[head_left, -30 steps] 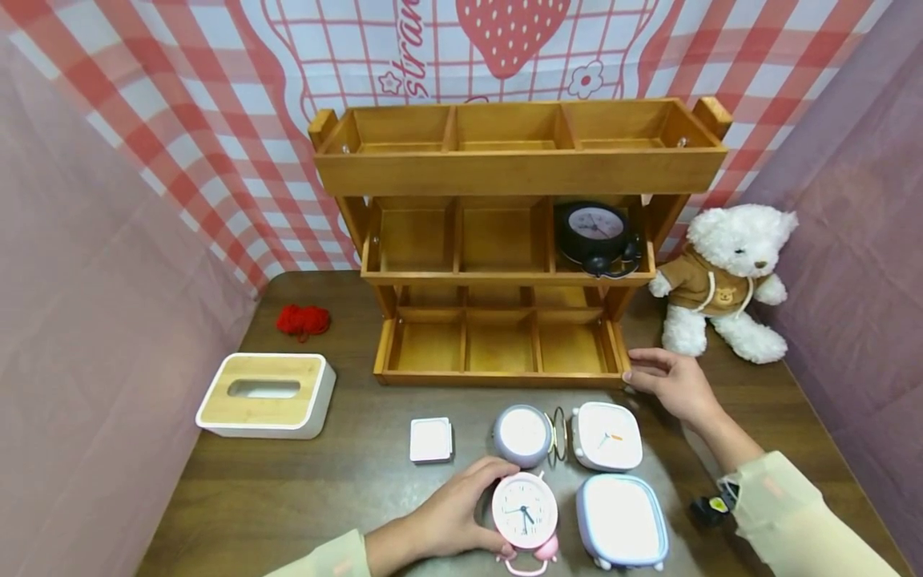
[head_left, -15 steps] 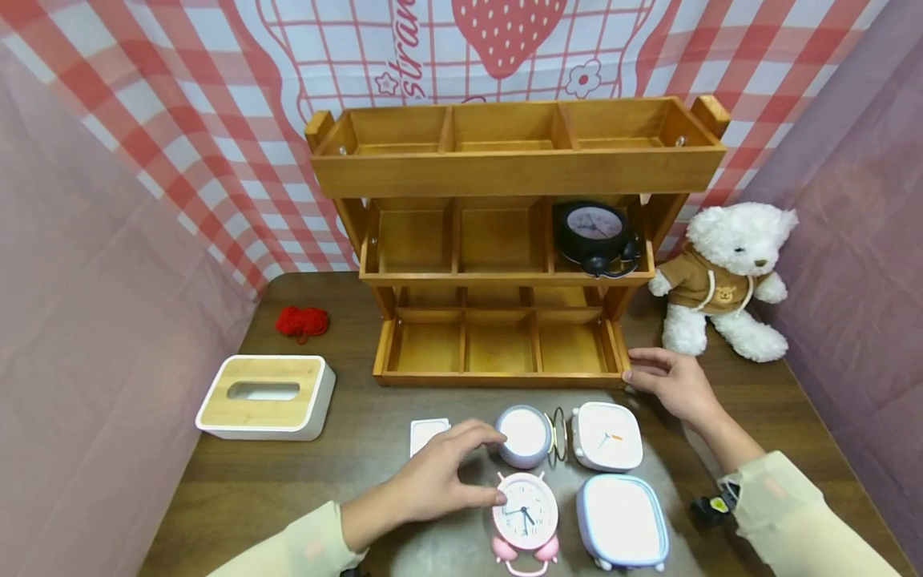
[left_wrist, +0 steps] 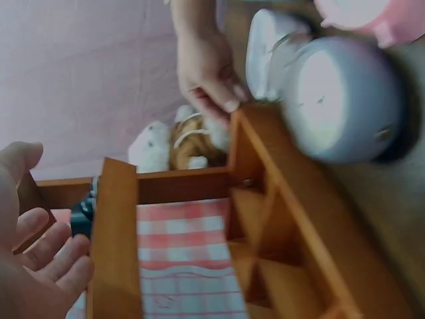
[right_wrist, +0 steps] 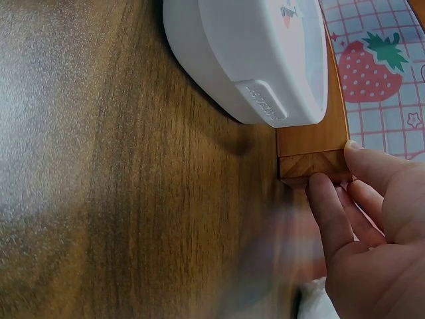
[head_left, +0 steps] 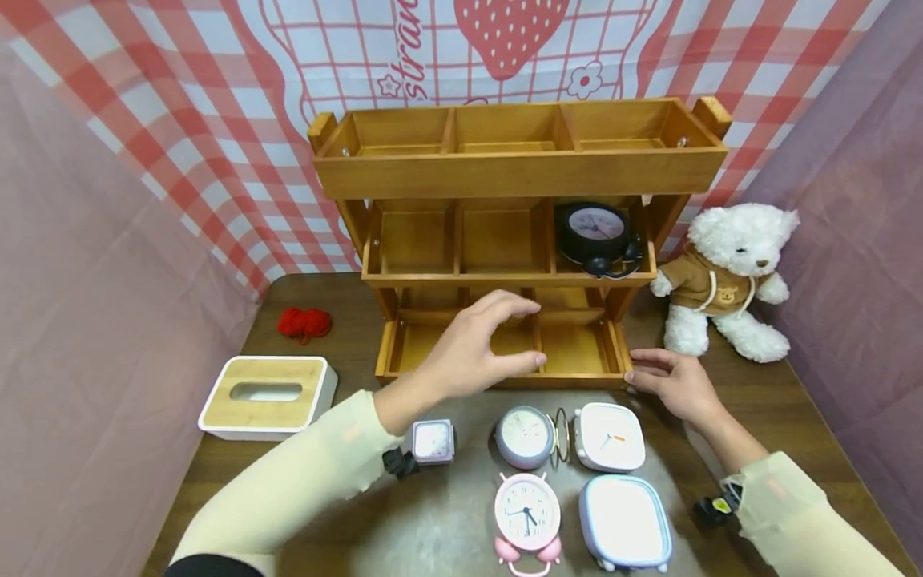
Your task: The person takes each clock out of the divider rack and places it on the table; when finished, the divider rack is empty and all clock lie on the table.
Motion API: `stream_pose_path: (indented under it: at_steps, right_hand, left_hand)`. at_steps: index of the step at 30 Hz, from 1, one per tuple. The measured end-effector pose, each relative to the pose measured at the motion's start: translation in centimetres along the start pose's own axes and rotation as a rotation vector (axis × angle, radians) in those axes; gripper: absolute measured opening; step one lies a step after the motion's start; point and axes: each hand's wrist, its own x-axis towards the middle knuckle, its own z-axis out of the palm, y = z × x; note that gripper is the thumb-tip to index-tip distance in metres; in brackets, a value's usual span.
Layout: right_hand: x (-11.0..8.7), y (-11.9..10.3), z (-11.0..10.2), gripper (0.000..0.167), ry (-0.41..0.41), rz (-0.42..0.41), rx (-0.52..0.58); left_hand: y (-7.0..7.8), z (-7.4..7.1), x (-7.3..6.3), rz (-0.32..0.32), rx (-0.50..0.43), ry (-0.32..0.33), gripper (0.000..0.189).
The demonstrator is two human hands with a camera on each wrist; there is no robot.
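Observation:
My left hand (head_left: 469, 353) hovers in front of the lowest tier of the wooden shelf (head_left: 519, 175), thumb and fingers apart with nothing between them. In the left wrist view, its palm and fingers (left_wrist: 50, 246) are spread. My right hand (head_left: 674, 383) pinches the front right corner of the bottom tier between thumb and fingers, closer in the right wrist view (right_wrist: 378, 226). A black twin-bell alarm clock (head_left: 597, 232) lies in the middle tier's right compartment. The pink alarm clock (head_left: 527, 513) lies on the table, below the round grey-purple clock (head_left: 525, 437).
A white clock (head_left: 610, 437), a blue-rimmed clock (head_left: 624, 521) and a small square clock (head_left: 433, 441) also lie on the table (head_left: 404, 521). At left are a tissue box (head_left: 306, 383) and red yarn (head_left: 304, 322). A teddy bear (head_left: 728, 280) sits right of the shelf.
My left hand has let go of the pink clock, passed over the round clock and moved up in front of the lowest tier. My right hand stays at the shelf corner.

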Motion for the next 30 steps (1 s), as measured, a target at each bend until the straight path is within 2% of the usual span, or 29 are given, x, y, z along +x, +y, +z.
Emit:
stream_pose_path:
  at_steps: [5, 9, 14, 17, 20, 30]
  right_hand:
    - [0.1, 0.1, 0.0, 0.053, -0.004, 0.006, 0.003]
    - [0.1, 0.1, 0.0, 0.054, -0.004, 0.0, 0.024]
    - [0.0, -0.2, 0.0, 0.053, -0.002, 0.004, 0.013]
    - [-0.2, -0.4, -0.1, 0.053, 0.001, 0.005, -0.005]
    - [-0.2, -0.4, -0.2, 0.053, 0.003, 0.007, -0.009]
    - [-0.1, -0.3, -0.2, 0.052, -0.01, 0.008, 0.035]
  left_hand:
    - [1.3, 0.0, 3.7, -0.009, 0.024, -0.003, 0.061]
    - [1.8, 0.2, 6.4, -0.025, 0.019, 0.026, 0.063]
    - [2.2, 0.4, 9.0, -0.097, 0.035, 0.024, 0.066]
    - [2.5, 0.7, 9.9, -0.157, 0.047, 0.008, 0.067]
    - [2.7, 0.9, 10.7, -0.191, 0.062, 0.004, 0.067]
    - [2.3, 1.7, 12.0, -0.167, 0.122, 0.032, 0.059]
